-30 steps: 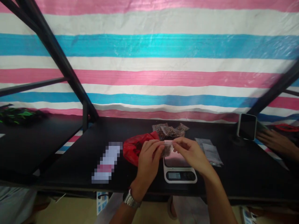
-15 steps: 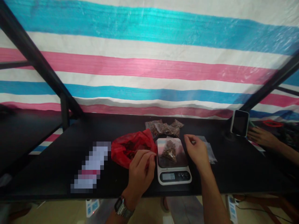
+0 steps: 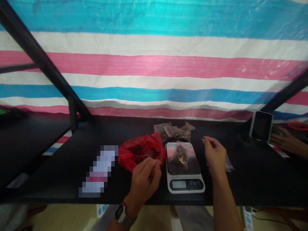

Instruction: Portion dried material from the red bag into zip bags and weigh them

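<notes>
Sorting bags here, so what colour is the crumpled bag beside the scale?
The crumpled plastic bag is red, shown best in the head view.

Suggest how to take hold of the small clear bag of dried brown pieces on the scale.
Probably pinch the flat plastic margin of the bag from above with the right hand: it lies flat on the scale platform, its contents bunched in the middle.

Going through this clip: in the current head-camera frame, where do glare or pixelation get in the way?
In the head view, the glossy platform of the white digital scale mirrors pink from the striped plastic tarp, which carries a faint sheen; a pixelated mosaic block hides part of the black table; its display is too small to read surely.
</notes>
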The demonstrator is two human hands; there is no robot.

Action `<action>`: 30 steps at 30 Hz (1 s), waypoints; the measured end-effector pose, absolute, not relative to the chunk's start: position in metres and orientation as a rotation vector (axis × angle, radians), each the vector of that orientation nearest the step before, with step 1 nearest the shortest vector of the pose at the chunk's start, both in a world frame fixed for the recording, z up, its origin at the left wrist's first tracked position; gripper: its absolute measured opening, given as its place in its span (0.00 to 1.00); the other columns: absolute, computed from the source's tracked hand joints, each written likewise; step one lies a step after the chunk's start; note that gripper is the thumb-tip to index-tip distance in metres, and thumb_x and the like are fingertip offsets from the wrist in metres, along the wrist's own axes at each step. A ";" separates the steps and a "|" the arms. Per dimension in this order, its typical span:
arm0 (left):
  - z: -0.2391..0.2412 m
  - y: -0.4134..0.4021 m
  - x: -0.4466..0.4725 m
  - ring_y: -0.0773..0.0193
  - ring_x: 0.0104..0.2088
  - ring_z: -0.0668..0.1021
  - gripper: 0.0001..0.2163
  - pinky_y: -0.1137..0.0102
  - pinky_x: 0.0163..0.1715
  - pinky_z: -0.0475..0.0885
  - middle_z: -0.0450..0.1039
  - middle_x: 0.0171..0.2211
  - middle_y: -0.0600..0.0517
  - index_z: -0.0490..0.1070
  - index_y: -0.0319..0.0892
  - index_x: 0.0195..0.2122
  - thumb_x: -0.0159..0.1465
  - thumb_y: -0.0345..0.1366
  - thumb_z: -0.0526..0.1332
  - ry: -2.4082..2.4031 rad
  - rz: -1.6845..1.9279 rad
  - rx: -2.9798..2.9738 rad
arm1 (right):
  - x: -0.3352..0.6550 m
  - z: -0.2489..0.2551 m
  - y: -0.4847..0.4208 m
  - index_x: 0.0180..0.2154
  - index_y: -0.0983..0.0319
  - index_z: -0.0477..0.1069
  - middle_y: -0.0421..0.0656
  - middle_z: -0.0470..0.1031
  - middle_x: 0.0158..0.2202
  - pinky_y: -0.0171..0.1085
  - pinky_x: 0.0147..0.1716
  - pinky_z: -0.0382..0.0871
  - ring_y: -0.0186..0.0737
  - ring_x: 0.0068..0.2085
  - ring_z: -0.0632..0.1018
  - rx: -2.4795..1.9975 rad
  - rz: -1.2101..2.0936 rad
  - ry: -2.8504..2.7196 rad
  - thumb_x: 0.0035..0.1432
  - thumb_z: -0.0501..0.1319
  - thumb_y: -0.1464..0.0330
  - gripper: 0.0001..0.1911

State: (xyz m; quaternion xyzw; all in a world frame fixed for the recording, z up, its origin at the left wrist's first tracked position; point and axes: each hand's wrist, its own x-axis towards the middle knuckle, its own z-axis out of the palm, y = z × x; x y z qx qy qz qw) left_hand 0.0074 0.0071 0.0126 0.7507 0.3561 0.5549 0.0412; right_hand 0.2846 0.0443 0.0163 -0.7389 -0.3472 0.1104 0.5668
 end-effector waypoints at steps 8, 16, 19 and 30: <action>0.013 0.006 0.000 0.67 0.26 0.82 0.11 0.74 0.29 0.77 0.82 0.27 0.52 0.76 0.44 0.36 0.73 0.28 0.57 1.153 1.636 2.325 | 0.281 0.012 0.047 0.37 0.63 0.85 0.52 0.87 0.38 0.44 0.39 0.74 0.50 0.37 0.82 -1.687 0.309 -0.870 0.54 0.63 0.46 0.27; 0.015 0.007 -0.004 0.67 0.26 0.82 0.11 0.74 0.28 0.75 0.82 0.27 0.52 0.77 0.44 0.36 0.74 0.30 0.56 1.195 1.639 2.323 | 0.282 0.014 0.045 0.39 0.64 0.84 0.52 0.86 0.38 0.44 0.39 0.73 0.48 0.36 0.81 -1.665 0.315 -0.837 0.53 0.64 0.48 0.27; 0.016 0.006 -0.002 0.66 0.25 0.82 0.11 0.74 0.28 0.75 0.81 0.27 0.52 0.76 0.44 0.36 0.74 0.30 0.56 1.194 1.641 2.326 | 0.282 0.015 0.044 0.42 0.65 0.84 0.52 0.85 0.38 0.44 0.39 0.73 0.47 0.35 0.80 -1.660 0.311 -0.832 0.55 0.63 0.48 0.28; 0.015 0.006 0.001 0.68 0.27 0.81 0.09 0.75 0.31 0.74 0.80 0.29 0.54 0.75 0.43 0.39 0.73 0.25 0.58 1.101 1.655 2.297 | 0.264 0.023 0.039 0.33 0.58 0.84 0.44 0.75 0.32 0.45 0.44 0.72 0.45 0.36 0.77 -1.690 0.464 -1.493 0.60 0.63 0.55 0.16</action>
